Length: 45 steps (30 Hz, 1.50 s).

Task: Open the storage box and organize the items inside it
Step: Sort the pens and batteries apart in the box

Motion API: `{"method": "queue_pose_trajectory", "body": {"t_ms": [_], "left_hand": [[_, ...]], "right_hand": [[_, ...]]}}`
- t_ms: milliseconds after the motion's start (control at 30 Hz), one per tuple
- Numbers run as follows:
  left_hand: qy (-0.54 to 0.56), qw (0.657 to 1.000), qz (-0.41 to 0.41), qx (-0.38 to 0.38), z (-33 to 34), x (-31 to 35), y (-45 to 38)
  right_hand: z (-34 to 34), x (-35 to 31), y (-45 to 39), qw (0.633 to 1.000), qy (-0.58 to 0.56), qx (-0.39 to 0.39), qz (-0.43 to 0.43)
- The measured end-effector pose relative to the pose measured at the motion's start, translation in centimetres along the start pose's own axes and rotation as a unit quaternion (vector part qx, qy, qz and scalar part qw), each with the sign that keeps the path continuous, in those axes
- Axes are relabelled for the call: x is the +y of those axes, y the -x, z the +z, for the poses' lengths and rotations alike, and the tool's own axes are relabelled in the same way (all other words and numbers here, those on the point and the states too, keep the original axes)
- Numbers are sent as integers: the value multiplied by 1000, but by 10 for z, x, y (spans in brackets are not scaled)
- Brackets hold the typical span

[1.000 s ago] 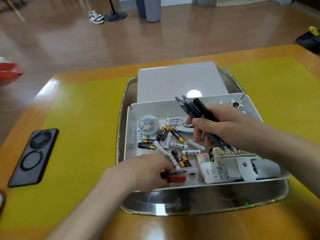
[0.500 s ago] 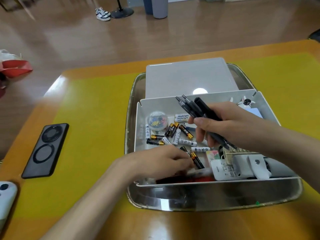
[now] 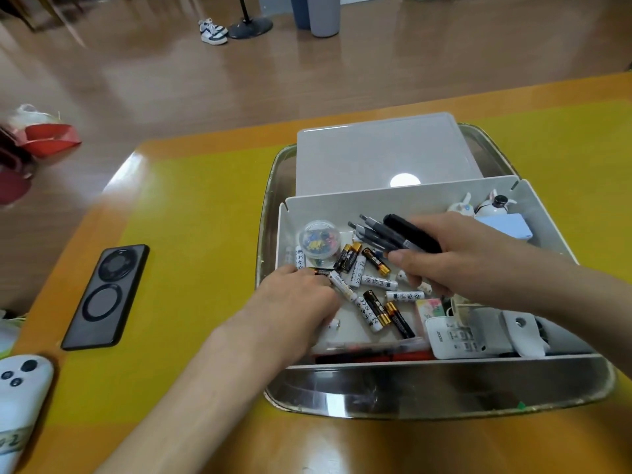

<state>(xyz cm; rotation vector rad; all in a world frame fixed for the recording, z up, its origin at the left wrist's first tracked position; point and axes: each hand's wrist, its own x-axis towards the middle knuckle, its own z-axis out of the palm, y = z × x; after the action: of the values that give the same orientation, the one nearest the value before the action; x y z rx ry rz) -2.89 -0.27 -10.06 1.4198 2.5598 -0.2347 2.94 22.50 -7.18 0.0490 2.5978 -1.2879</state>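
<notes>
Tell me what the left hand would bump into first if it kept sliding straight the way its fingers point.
Probably the loose batteries lying right at the left hand's fingertips; depth is unclear.

— What sort of place are you working in?

— You're in a large indoor room that looks like a shared activity or recording space, not a kitchen or workshop. Past your surface [image 3: 191, 213], which is wood-edged with a yellow mat, a wide bare wooden floor [image 3: 376, 73] runs off.

— What else tells you that?

— A pair of sneakers [image 3: 212, 31] sits beside a round stand base [image 3: 250, 26], and a grey bin [image 3: 324, 13] stands near them. On your surface lie a black phone [image 3: 106, 297] and a white controller [image 3: 20, 395].
</notes>
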Motion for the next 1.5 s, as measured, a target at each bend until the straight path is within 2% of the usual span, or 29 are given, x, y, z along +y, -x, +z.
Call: {"method": "queue_pose_trajectory", "body": {"t_ms": [100,233,400,533,633,733,767,833,900,1033,1167,1333,1500], "left_hand": [[-63,998,-18,-11,3,2,-5],[-98,994,-49,10,4,-5,-12],[-85,993,-74,43,2,-21,-21],[-49,995,-59,63,1,-23,-24],[46,985,-46,158,-11,-32,-15],[97,953,-119,263,-20,-41,0],[101,946,-169,257,-19,-42,4],[87,942,-273,175,-16,-45,6],[71,943,-309,97,-10,-46,5],[120,949,-279,82,-6,-48,4],[177,943,-269,80,-8,-51,9],[179,945,-262,81,-4,-51,18],[178,944,-259,102,-11,-51,24]], "right_hand": [[4,-1,4,1000,12,-13,-1],[5,-3,4,1000,16,-10,-5],[6,-3,5,999,27,-15,-11],[9,-1,3,998,63,-20,-9],[13,1,2,996,81,-27,-3],[16,2,2,994,102,-30,1],[17,1,1,992,119,-31,-1],[21,-4,0,988,148,-32,-9],[26,-11,-2,989,145,-38,-22],[44,-28,-6,986,128,-95,-44],[65,-37,-16,975,168,-133,-52],[75,-36,-18,966,149,-205,-46],[79,-28,-15,960,187,-193,-73]]}}
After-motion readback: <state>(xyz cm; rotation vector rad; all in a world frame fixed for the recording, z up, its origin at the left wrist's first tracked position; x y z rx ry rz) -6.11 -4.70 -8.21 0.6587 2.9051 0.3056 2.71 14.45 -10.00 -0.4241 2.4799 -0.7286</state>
